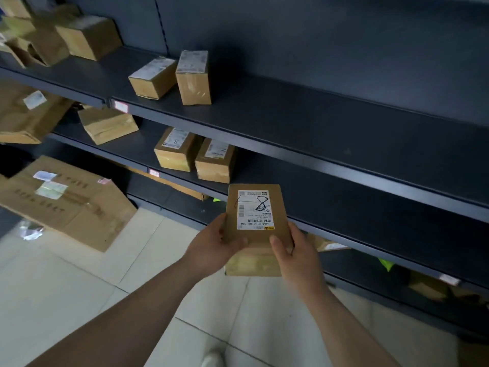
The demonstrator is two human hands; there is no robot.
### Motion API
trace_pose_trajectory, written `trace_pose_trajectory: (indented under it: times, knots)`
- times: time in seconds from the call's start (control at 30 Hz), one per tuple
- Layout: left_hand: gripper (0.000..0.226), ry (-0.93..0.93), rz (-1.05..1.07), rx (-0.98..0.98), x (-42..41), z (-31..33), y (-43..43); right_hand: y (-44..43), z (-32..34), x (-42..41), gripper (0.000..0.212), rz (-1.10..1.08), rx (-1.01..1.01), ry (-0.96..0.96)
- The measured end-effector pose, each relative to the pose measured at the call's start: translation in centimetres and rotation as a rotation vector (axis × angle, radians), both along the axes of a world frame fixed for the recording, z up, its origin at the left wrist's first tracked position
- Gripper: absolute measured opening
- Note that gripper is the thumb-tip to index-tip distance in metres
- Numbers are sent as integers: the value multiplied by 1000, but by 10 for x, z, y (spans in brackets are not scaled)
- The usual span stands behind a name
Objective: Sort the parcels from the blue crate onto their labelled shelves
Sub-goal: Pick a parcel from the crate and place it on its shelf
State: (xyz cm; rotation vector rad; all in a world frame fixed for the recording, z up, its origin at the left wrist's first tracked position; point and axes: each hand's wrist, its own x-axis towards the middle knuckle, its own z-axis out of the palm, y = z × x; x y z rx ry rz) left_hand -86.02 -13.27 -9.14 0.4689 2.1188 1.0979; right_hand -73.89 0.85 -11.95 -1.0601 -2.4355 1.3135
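Far left, on the top shelf (291,109): a blurred cluster of brown boxes (87,35). Below, on the tiled floor (66,287), a large flattened carton (66,202) with labels on its face. Further along the top shelf, two small boxes almost touching, one lying low (153,78), one standing upright (193,78). On the middle shelf (317,178) beneath, a tilted box (107,125), then a close pair (176,149) (left one's label with a handwritten mark, seemingly an 8). Small pinkish tags (121,106) on the front edges of both shelves.

Centre, in the air before the shelving, just below and right of that pair: the parcel (255,213), brown cardboard, white label up, with barcodes and a big handwritten 8. Gripped from both sides: left hand (214,242) curled round its left edge, thumb on top; right hand (296,250) wrapped round the lower right corner, thumb pressed on the top face.

Right of that, long runs of dark shelving. Low right, another brown box (328,245) and something bright green (385,263), too dim to make out.
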Motion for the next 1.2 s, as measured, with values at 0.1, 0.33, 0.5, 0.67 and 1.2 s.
trace_pose_trajectory:
  times: [0.1,0.33,0.5,0.67,1.2]
  knots:
    - [58,-12,-59,31,-43,-33,18,15,-30,-36,45,-19,11,19]
    - [76,-82,-53,119,-103,-104,77,71,-101,-93,52,-50,16,34]
    - [83,-70,-79,128,-133,-141,115,113,-140,-125,42,-44,61,74]
    - [82,-17,-77,143,-154,-166,146,143,-170,-152,39,-37,97,101]
    - [84,174,-30,80,-189,-227,196,189,-202,-197,44,43,172,-38]
